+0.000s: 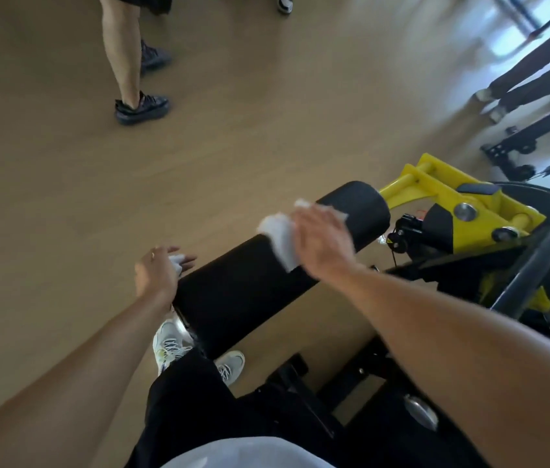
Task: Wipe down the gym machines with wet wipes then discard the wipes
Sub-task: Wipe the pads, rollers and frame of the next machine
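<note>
A black padded roller [277, 265] of the yellow-framed machine [462, 211] is seen running on a slant, its long axis going from lower left, near the person's shoes, up to the right, where it meets the yellow arm. The right hand [320, 244] is laid on top of the roller about two thirds of the way up. Its fingers [314, 217] are spread fairly flat and a white wipe [280, 238] is pressed beneath them against the padding. The wipe's loose end is draped over the near-left side of the hand and down the curve of the roller.

A second, smaller wipe [176, 261] is held in the left hand [158, 271], crumpled in loosely curled fingers, just beside the roller's lower end and apart from its top surface. Whether that hand touches the padding cannot be told.

The wiping step is judged to be in hand, with the right hand the working one. The next stroke is likely to be made along the roller's axis. Most of the unwiped length appears to lie down and to the left of the fingers, toward the left hand, with a shorter stretch beyond them toward the yellow arm. The wipe's hanging end could bunch if the stroke is drawn toward it.
</note>
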